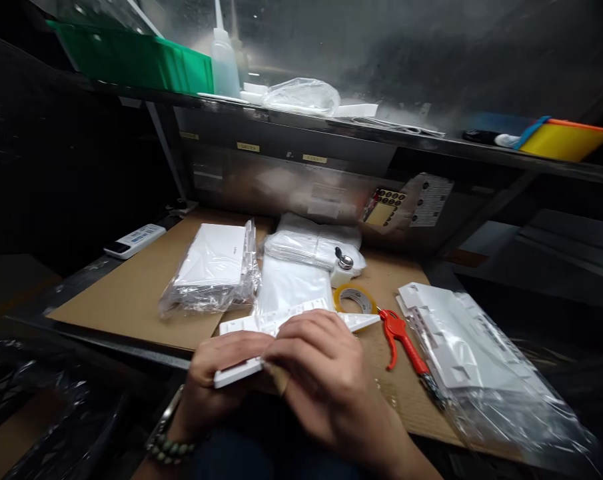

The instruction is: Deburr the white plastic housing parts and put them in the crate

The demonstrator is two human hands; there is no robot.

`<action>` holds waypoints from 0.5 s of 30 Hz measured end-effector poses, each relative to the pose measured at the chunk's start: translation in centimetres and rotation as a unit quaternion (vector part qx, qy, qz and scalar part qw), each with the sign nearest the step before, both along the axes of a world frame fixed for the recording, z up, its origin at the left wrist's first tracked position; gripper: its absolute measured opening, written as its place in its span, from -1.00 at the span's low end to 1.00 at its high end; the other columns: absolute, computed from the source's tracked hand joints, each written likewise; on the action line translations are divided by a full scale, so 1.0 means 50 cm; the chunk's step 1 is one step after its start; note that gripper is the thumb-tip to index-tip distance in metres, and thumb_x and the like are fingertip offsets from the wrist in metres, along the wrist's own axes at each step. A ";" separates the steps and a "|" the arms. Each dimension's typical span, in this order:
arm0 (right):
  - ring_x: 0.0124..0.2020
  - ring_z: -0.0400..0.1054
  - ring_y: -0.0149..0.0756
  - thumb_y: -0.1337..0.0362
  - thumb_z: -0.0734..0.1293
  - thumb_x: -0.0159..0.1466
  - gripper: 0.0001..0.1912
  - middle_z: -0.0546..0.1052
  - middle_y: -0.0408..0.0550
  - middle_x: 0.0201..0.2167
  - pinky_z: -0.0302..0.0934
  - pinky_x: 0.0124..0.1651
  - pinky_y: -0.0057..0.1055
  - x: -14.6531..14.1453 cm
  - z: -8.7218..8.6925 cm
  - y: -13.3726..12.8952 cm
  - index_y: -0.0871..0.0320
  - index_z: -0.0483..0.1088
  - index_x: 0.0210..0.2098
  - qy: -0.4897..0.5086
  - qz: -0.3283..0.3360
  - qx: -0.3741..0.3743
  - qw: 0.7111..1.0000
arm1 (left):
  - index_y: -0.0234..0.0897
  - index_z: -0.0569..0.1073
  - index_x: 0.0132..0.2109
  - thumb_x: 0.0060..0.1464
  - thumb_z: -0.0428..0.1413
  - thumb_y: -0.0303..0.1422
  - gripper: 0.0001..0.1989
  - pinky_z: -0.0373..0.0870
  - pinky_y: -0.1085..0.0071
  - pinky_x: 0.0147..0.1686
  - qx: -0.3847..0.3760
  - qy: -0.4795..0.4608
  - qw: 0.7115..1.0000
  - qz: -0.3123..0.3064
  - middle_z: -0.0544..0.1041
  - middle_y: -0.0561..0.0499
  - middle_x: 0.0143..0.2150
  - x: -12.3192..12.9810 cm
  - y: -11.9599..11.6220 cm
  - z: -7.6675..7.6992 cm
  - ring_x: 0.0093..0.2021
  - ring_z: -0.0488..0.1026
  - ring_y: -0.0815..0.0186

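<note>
Both hands closed around a flat white plastic panel at the near edge of the surface, just in front of the body. Left hand curled under and around the panel's near end, thumb on top, bead bracelet at the wrist. Right hand laid over the top, fingers bent and pressing down, hiding most of the middle. Something small and tan at the right thumb, perhaps a strip of tape; too blurred to tell.

Far end of the panel poking out past the right fingers, close beside a tape roll. Red-handled cutter just right of that, lying on the cardboard. Bagged white plastic parts further right, another bagged stack to the left, more clear bags behind, with a small white bottle resting against them. Remote control well apart at the far left. Shelf above carrying a green bin and a yellow bin.

Best handled, by the look of it, with the left grip steady and the panel kept level. Even pressure from the right fingers, no twisting: thin plastic of this kind likely to flex or snap at the clips. Worth keeping the free end off the tape roll and the cutter within easy reach.
</note>
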State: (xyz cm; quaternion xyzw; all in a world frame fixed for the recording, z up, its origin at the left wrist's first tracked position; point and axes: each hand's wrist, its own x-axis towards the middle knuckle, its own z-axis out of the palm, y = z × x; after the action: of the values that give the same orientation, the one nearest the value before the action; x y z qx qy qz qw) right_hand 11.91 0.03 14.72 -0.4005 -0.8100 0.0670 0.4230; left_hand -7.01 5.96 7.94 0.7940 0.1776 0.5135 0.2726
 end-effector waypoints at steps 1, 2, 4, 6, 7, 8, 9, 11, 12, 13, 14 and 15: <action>-0.13 0.45 -0.23 0.40 0.35 0.35 -0.89 0.60 -0.07 -0.21 0.29 0.00 -0.19 0.023 -0.001 0.000 0.11 0.46 -0.13 0.003 -0.015 -0.004 1.000 | -0.21 0.61 -0.07 0.13 0.23 -0.50 -0.78 0.62 0.29 -0.16 0.009 0.001 1.000 0.005 0.70 -0.07 -0.18 -0.009 0.001 -0.002 -0.19 0.66 0.13; -0.12 0.45 -0.23 0.39 0.36 0.35 -0.89 0.60 -0.08 -0.21 0.29 0.03 -0.18 0.050 -0.002 0.001 0.09 0.47 -0.14 0.005 -0.037 -0.003 0.999 | -0.19 0.60 -0.05 0.13 0.23 -0.51 -0.76 0.63 0.26 -0.14 0.014 0.001 1.000 0.013 0.70 -0.05 -0.18 -0.018 0.003 -0.004 -0.17 0.66 0.12; -0.08 0.46 -0.20 0.37 0.38 0.35 -0.90 0.61 -0.07 -0.19 0.30 0.06 -0.15 0.116 -0.011 0.004 0.07 0.49 -0.16 -0.001 -0.087 0.003 0.996 | -0.17 0.60 -0.04 0.13 0.22 -0.54 -0.73 0.64 0.24 -0.11 0.022 0.000 0.999 0.027 0.71 -0.01 -0.18 -0.035 0.007 -0.007 -0.15 0.66 0.12; -0.04 0.47 -0.14 0.35 0.39 0.34 -0.91 0.62 -0.05 -0.17 0.30 0.07 -0.10 0.187 -0.027 0.009 0.05 0.52 -0.17 -0.027 -0.151 0.016 0.988 | -0.14 0.61 -0.05 0.14 0.21 -0.55 -0.72 0.64 0.31 -0.09 0.022 0.001 0.999 0.037 0.71 0.05 -0.17 -0.048 0.008 -0.006 -0.15 0.66 0.17; -0.04 0.47 -0.12 0.34 0.38 0.35 -0.91 0.62 -0.05 -0.18 0.30 0.07 -0.07 0.220 -0.038 0.011 0.05 0.52 -0.18 -0.040 -0.187 0.019 0.981 | -0.12 0.61 -0.06 0.15 0.21 -0.53 -0.74 0.63 0.36 -0.07 0.013 -0.009 0.999 0.046 0.71 0.10 -0.17 -0.053 0.007 -0.005 -0.14 0.66 0.20; -0.05 0.47 -0.10 0.32 0.37 0.35 -0.92 0.62 -0.04 -0.20 0.30 0.06 -0.05 0.249 -0.050 0.012 0.05 0.53 -0.20 -0.047 -0.221 0.018 0.974 | -0.09 0.62 -0.07 0.17 0.22 -0.48 -0.77 0.61 0.40 -0.05 -0.001 -0.024 0.998 0.057 0.71 0.14 -0.17 -0.055 0.006 -0.003 -0.13 0.66 0.24; -0.06 0.47 -0.09 0.30 0.36 0.35 -0.92 0.61 -0.04 -0.21 0.31 0.05 -0.05 0.272 -0.062 0.011 0.05 0.53 -0.22 -0.039 -0.252 0.013 0.967 | -0.05 0.62 -0.08 0.19 0.23 -0.44 -0.80 0.60 0.44 -0.02 -0.022 -0.037 0.997 0.072 0.70 0.19 -0.17 -0.056 0.004 -0.002 -0.12 0.66 0.27; -0.10 0.47 -0.11 0.25 0.36 0.36 -0.91 0.60 -0.02 -0.22 0.33 0.01 -0.11 0.296 -0.083 0.006 0.07 0.52 -0.24 0.034 -0.293 -0.013 0.955 | -0.01 0.63 -0.12 0.20 0.25 -0.37 -0.86 0.58 0.46 -0.01 -0.054 -0.056 0.992 0.102 0.69 0.23 -0.17 -0.054 -0.001 -0.002 -0.12 0.65 0.31; -0.13 0.48 -0.15 0.21 0.36 0.37 -0.89 0.59 -0.01 -0.20 0.36 -0.02 -0.16 0.297 -0.091 0.002 0.08 0.50 -0.22 0.100 -0.299 -0.033 0.948 | -0.01 0.63 -0.13 0.19 0.26 -0.36 -0.87 0.58 0.46 -0.02 -0.062 -0.055 0.991 0.108 0.69 0.23 -0.16 -0.052 -0.003 -0.003 -0.12 0.64 0.30; -0.19 0.49 -0.20 0.17 0.35 0.38 -0.87 0.58 -0.01 -0.17 0.38 -0.08 -0.23 0.291 -0.097 -0.003 0.09 0.48 -0.19 0.178 -0.291 -0.056 0.938 | -0.02 0.63 -0.14 0.17 0.27 -0.37 -0.87 0.58 0.44 -0.03 -0.065 -0.047 0.991 0.108 0.69 0.20 -0.16 -0.049 -0.004 -0.004 -0.13 0.64 0.29; -0.27 0.49 -0.27 0.13 0.34 0.39 -0.84 0.57 -0.02 -0.13 0.40 -0.16 -0.29 0.280 -0.101 -0.009 0.08 0.43 -0.15 0.260 -0.268 -0.086 0.924 | -0.04 0.63 -0.15 0.16 0.28 -0.39 -0.87 0.59 0.43 -0.05 -0.068 -0.039 0.991 0.106 0.69 0.18 -0.16 -0.046 -0.004 -0.005 -0.14 0.64 0.28; -0.37 0.48 -0.33 0.10 0.31 0.41 -0.81 0.57 -0.03 -0.09 0.40 -0.28 -0.34 0.265 -0.103 -0.014 0.06 0.37 -0.11 0.340 -0.228 -0.124 0.904 | -0.05 0.63 -0.15 0.16 0.28 -0.39 -0.87 0.59 0.42 -0.07 -0.073 -0.035 0.992 0.102 0.70 0.16 -0.15 -0.043 -0.004 -0.005 -0.14 0.65 0.27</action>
State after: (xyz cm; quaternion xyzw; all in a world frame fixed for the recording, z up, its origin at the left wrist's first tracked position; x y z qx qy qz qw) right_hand 25.16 -0.65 9.56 -0.5765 -0.4888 0.2004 0.6234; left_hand -9.15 5.78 7.69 0.7317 0.2847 0.5515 0.2819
